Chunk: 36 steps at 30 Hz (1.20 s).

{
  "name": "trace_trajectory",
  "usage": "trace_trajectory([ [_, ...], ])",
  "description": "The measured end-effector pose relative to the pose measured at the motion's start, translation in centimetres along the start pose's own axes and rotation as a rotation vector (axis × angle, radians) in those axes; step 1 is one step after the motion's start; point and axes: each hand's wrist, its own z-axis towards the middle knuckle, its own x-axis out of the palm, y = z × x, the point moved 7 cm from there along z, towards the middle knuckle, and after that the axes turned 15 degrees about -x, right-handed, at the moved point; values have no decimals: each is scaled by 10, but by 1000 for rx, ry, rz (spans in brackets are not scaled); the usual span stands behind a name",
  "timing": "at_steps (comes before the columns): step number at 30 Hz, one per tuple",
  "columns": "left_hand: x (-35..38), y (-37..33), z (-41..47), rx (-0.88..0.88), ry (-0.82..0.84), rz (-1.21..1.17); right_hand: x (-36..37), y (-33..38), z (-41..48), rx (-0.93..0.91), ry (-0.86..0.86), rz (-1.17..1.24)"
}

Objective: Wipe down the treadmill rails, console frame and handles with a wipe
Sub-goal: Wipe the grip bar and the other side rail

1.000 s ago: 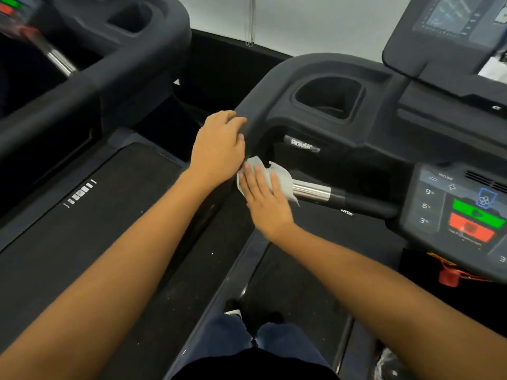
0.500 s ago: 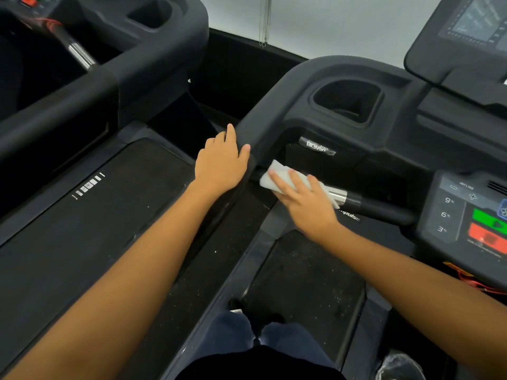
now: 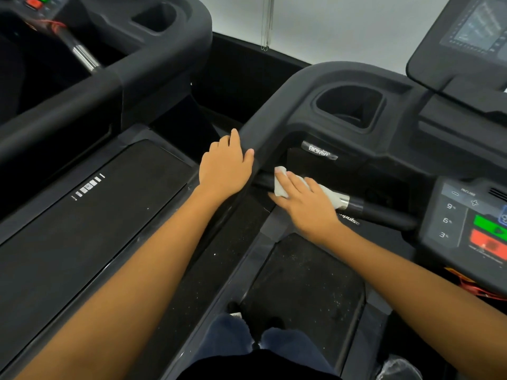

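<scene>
Sliding away from the left hand (image 3: 225,163) over the past second, the right hand (image 3: 304,204) now lies further along the handle (image 3: 384,212), towards the keypad (image 3: 450,220) off to its right. The wipe (image 3: 279,185), bunched at the fingertips a moment back, is now stretched along the bar beneath the palm, so only the end collar of the shiny section shows past the wrist side of the hand. That right hand looks flat and released, with straight fingers pressing the cloth down onto the bar, not clenched round it. I'd guess this is to drag a wide patch of wipe along in one stroke. The left hand has barely shifted. It rests palm-down, fingers relaxed and thumb splayed, on the sloping arm of the console frame (image 3: 274,113) just beside the right fingertips, gripping nothing. It seems to be there to steady the person leaning forward over the belt (image 3: 301,283) below both wrists. Rails and most of the frame look still to be done.
</scene>
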Motion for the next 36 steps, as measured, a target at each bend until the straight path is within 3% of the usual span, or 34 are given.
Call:
trace_trajectory([
  [3,-4,2,1,-14,45,-125,-16,-16,-24,5,-152,255],
  [4,-6,4,3,-38,77,-210,-29,-24,-26,80,-255,416],
  [7,-12,14,8,-129,179,-464,-79,-60,-20,445,-782,919],
  [9,-17,20,10,-170,174,-548,-100,-74,4,569,-937,1110],
  [11,-20,23,10,-200,157,-582,-101,-72,47,519,-858,1177],
  [14,-19,23,12,-220,137,-654,-70,-22,102,378,-541,1027],
  [16,-18,28,14,-284,121,-737,-59,20,107,459,-607,953],
  [18,-17,34,16,-344,127,-810,-56,62,93,588,-728,1138],
  [21,-13,39,18,-376,193,-881,-57,103,78,541,-776,1302],
  [28,-13,40,10,-335,244,-892,-32,-18,106,880,-769,1222],
  [31,-14,42,9,-306,228,-900,-33,-11,105,898,-692,1154],
  [33,-13,45,10,-292,225,-920,-47,39,100,774,-591,1005],
  [36,-14,52,8,-295,232,-901,-68,127,84,346,-453,848],
])
